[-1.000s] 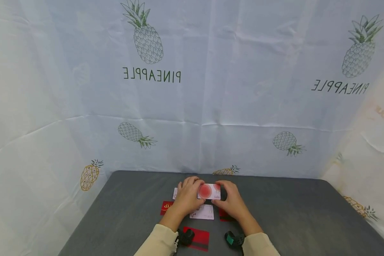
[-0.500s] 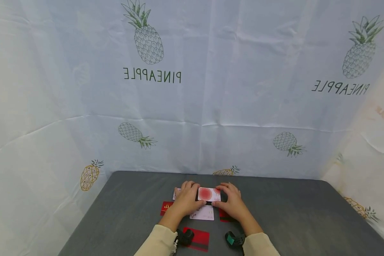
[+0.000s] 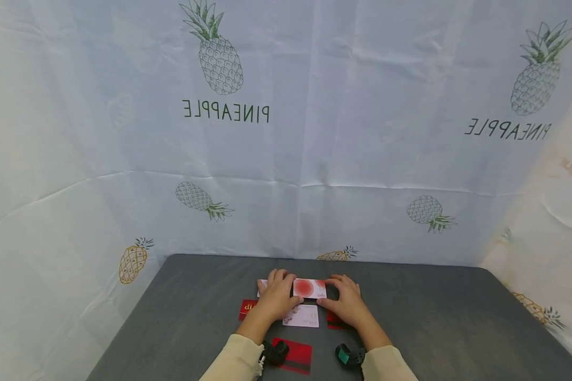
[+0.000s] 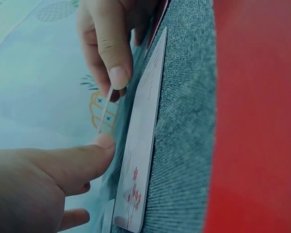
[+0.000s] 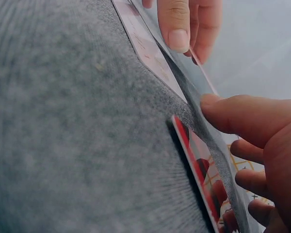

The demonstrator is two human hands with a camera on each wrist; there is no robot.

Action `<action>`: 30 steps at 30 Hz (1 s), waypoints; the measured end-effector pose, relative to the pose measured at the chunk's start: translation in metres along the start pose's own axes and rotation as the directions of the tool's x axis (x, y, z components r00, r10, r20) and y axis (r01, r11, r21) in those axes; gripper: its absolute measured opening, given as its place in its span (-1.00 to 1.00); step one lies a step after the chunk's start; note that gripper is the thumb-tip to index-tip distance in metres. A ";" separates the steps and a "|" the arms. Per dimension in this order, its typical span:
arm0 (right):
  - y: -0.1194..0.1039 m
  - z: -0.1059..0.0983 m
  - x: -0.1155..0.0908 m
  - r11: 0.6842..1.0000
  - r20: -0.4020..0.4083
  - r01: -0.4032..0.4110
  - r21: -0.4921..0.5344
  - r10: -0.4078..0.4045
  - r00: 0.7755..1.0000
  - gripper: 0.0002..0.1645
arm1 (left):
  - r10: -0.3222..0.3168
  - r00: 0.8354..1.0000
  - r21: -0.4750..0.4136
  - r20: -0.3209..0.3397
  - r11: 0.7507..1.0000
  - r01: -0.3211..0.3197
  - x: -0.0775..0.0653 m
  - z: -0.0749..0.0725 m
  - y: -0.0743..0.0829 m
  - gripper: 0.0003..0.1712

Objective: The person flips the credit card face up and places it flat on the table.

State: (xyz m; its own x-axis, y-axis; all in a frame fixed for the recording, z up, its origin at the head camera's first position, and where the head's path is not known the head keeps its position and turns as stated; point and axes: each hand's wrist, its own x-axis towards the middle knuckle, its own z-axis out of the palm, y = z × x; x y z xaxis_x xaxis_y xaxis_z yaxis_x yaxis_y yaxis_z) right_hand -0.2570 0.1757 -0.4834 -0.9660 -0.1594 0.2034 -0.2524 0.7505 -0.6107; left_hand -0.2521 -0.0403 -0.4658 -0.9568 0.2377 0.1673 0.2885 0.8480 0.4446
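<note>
A white card with a red circle (image 3: pixel 310 288) is held level between both hands over the far part of the dark table (image 3: pixel 434 312). At its left end my left hand (image 3: pixel 277 296) pinches it with thumb and fingers. My right hand (image 3: pixel 345 301) pinches the right end, thumb at the near edge and index finger at the far edge. Both wrist views show the card edge-on, as a thin line between the two thumbs. Just nearer lies a pale card with blossoms (image 3: pixel 301 316), flat on the table; its red flowers show in the left wrist view.
Red cards lie around the hands: one by the left wrist (image 3: pixel 248 309), one partly under the right hand (image 3: pixel 335 319), one with a dark stripe (image 3: pixel 295 357) nearer the front. Another pale card (image 3: pixel 261 288) is mostly hidden behind the left hand. A pineapple-print cloth (image 3: pixel 295 132) hangs behind.
Both hands have lowered the white card slightly toward the table, then shifted it a little left. The dark strip below its near edge half a second ago no longer shows. Surrounding cards lie unchanged.
</note>
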 end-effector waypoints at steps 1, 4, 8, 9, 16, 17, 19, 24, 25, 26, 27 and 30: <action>0.000 0.000 0.000 1.000 -0.002 0.003 -0.005 -0.003 1.000 -0.31 | -0.005 1.000 -0.002 0.003 1.000 0.005 0.000 0.000 0.000 -0.37; -0.001 0.000 -0.001 1.000 0.000 0.003 -0.011 -0.003 1.000 -0.31 | -0.014 1.000 -0.002 0.012 1.000 0.015 0.000 -0.001 0.000 -0.36; -0.001 0.000 -0.001 1.000 -0.001 0.003 -0.029 -0.003 1.000 -0.34 | -0.026 0.999 0.014 0.035 1.000 0.025 -0.001 -0.002 0.001 -0.37; -0.001 0.001 -0.002 0.999 -0.001 0.004 -0.036 -0.004 1.000 -0.35 | -0.026 0.999 0.019 0.040 0.999 0.025 -0.001 -0.002 0.001 -0.38; 0.000 0.002 -0.002 0.997 0.001 -0.007 -0.081 0.007 1.000 -0.35 | -0.027 0.998 0.035 0.059 0.999 0.025 -0.001 0.000 0.000 -0.47; 0.001 0.003 -0.002 0.996 -0.001 -0.008 -0.085 0.008 1.000 -0.35 | -0.029 0.998 0.030 0.058 0.999 0.027 -0.001 0.000 0.000 -0.48; 0.001 0.003 -0.002 0.996 -0.008 -0.003 -0.093 0.002 1.000 -0.34 | -0.031 0.998 0.023 0.052 0.999 0.030 -0.001 0.001 0.000 -0.48; 0.000 0.003 -0.002 0.994 -0.019 -0.004 -0.108 0.002 1.000 -0.32 | -0.032 0.998 0.016 0.049 0.999 0.032 0.000 0.002 -0.002 -0.47; 0.000 0.002 -0.002 0.994 -0.021 -0.007 -0.110 0.005 1.000 -0.32 | -0.033 0.998 0.015 0.048 0.999 0.032 0.000 0.002 -0.002 -0.47; -0.001 0.002 -0.002 0.994 -0.021 -0.012 -0.112 0.010 1.000 -0.31 | -0.035 0.998 0.013 0.048 0.999 0.035 0.000 0.002 -0.002 -0.47; -0.001 0.001 -0.003 0.994 -0.022 -0.015 -0.113 0.012 1.000 -0.32 | -0.037 0.998 0.013 0.049 0.999 0.036 0.000 0.002 -0.002 -0.47; -0.001 -0.004 -0.006 0.993 -0.022 -0.052 -0.109 0.050 0.999 -0.34 | -0.039 0.998 0.013 0.048 0.999 0.039 0.000 0.002 -0.001 -0.48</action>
State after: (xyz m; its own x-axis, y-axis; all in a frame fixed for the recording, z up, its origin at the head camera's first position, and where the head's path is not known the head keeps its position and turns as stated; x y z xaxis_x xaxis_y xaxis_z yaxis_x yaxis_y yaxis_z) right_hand -0.2503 0.1781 -0.4811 -0.9760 -0.1076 0.1895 -0.1944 0.8231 -0.5336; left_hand -0.2526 -0.0402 -0.4677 -0.9680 0.2270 0.1071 0.2509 0.8624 0.4397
